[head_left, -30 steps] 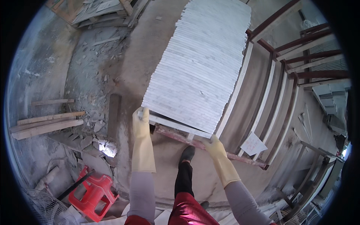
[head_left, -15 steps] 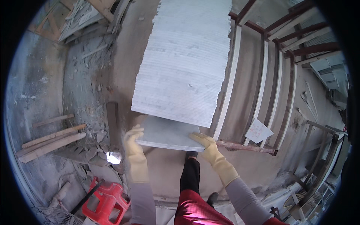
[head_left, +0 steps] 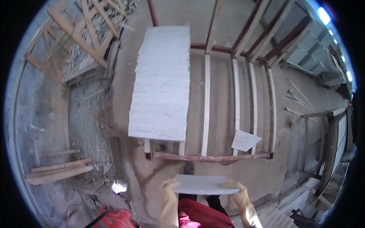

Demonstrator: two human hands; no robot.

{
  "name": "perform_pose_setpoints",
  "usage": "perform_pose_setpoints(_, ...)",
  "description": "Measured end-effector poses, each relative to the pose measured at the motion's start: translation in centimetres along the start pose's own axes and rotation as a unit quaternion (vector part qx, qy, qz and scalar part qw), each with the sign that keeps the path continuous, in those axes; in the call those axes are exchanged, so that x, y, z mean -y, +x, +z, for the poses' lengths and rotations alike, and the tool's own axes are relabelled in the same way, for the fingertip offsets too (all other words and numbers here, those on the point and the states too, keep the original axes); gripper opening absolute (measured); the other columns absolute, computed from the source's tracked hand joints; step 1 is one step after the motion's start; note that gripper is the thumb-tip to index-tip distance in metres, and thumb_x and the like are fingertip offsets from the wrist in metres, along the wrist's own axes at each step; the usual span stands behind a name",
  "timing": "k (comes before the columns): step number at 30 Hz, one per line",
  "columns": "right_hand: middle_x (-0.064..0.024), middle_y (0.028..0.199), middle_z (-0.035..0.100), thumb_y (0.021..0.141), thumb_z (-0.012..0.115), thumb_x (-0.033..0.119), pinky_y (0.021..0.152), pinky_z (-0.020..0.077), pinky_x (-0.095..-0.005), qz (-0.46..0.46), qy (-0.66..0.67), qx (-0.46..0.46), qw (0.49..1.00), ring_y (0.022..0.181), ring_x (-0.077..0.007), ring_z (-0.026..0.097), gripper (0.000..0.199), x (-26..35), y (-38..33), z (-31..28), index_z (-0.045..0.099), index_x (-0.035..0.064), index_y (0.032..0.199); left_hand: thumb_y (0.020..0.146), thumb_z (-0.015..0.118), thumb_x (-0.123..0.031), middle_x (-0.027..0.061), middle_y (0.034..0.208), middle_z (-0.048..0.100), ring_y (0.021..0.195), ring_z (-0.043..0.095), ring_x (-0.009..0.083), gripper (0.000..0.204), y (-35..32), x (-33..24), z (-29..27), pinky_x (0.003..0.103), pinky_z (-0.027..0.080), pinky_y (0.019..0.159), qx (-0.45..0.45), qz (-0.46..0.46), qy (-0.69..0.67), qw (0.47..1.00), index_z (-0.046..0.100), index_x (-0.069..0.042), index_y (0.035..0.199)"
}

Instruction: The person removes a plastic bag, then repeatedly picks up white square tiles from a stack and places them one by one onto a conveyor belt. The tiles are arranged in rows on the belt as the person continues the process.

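Note:
A thin grey-white stone slab (head_left: 205, 184) is held in front of my body at the lower middle, its near edge towards me. My left hand (head_left: 169, 187), in a pale yellow rubber glove, grips its left end. At the right end my right hand (head_left: 236, 188), gloved the same way, is closed with its fingers over the top face. Beyond the slab, and apart from it, a long row of similar white slabs (head_left: 161, 83) stands tightly packed on a metal rack (head_left: 213, 158). The undersides of both hands are hidden.
Right of the row run the rack's pale-topped bars, with an angular white offcut (head_left: 246, 141) marked in red lying across two. Wooden planks (head_left: 59, 171) lie at the left, and a red plastic stool (head_left: 116, 217) stands lower left. Timber frames (head_left: 81, 34) are at the far left.
The slab has come away from the near end of the row and back towards my body, with both hands still on it. My view has shifted, showing more of the rack.

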State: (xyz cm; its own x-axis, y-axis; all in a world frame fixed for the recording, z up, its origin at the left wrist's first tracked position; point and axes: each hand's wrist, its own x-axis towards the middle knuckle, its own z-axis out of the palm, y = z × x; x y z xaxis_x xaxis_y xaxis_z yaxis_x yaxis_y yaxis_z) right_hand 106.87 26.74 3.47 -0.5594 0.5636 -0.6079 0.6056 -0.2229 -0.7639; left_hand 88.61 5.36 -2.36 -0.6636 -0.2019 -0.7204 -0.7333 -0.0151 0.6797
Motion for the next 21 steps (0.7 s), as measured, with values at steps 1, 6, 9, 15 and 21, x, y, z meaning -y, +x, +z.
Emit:
perform_pose_setpoints(1, -0.0162, 0.111, 0.067, 0.079, 0.061, -0.009, 0.087, 0.0497, -0.0296, -0.012, 0.022, -0.017, 1.000, 0.099, -0.0207, 0.064, 0.023, -0.8, -2.2, -1.9, 0.071, 0.0010, 0.097, 0.055, 0.062, 0.008, 0.0109, 0.076, 0.066, 0.083, 0.064, 0.0221, 0.010, -1.8, 0.7, -0.1, 0.030, 0.049, 0.080, 0.095, 0.034, -0.028, 0.995, 0.061, 0.000, 0.062)
perform_pose_setpoints(6, -0.0160, 0.104, 0.068, 0.080, 0.060, -0.006, 0.087, 0.0490, -0.0322, -0.054, 0.127, -0.120, 0.983, 0.098, -0.0216, 0.064, 0.020, -1.0, -12.6, -9.5, 0.069, -0.0026, 0.098, 0.064, 0.067, -0.002, 0.0063, 0.067, 0.061, 0.078, 0.061, 0.0190, 0.002, -10.1, 4.2, 5.1, 0.030, 0.047, 0.075, 0.182, 0.050, 0.198, 0.962, 0.067, -0.003, 0.066)
perform_pose_setpoints(9, -0.0147, 0.100, 0.069, 0.080, 0.060, -0.005, 0.082, 0.0492, -0.0307, -0.040, 0.204, -0.191, 0.959, 0.092, -0.0193, 0.064, 0.018, -2.7, -18.4, -14.8, 0.069, -0.0021, 0.095, 0.076, 0.058, -0.003, 0.0143, 0.072, 0.068, 0.070, 0.064, 0.0201, 0.016, -16.2, 6.0, 7.8, 0.034, 0.050, 0.079, 0.279, 0.209, 0.297, 0.889, 0.064, -0.003, 0.062)
perform_pose_setpoints(15, -0.0122, 0.092, 0.071, 0.080, 0.060, -0.004, 0.071, 0.0496, -0.0278, -0.019, 0.331, -0.289, 0.898, 0.080, -0.0147, 0.063, 0.014, -6.1, -26.9, -24.0, 0.070, -0.0012, 0.090, 0.078, 0.055, -0.015, 0.0108, 0.065, 0.060, 0.057, 0.058, 0.0245, 0.026, -26.3, 8.2, 15.0, 0.037, 0.048, 0.053, 0.432, 0.333, 0.282, 0.790, 0.054, -0.003, 0.055)
perform_pose_setpoints(21, -0.0169, 0.098, 0.069, 0.076, 0.044, -0.013, 0.090, 0.0526, -0.0374, 0.017, 0.406, -0.383, 0.830, 0.093, -0.0252, 0.067, 0.028, -7.9, -34.3, -33.1, 0.065, -0.0045, 0.092, 0.057, 0.060, 0.003, 0.0066, 0.056, 0.052, 0.054, 0.051, 0.0197, 0.010, -45.1, 10.4, 23.7, 0.035, 0.043, 0.051, 0.424, 0.153, 0.326, 0.831, 0.051, -0.001, 0.053)
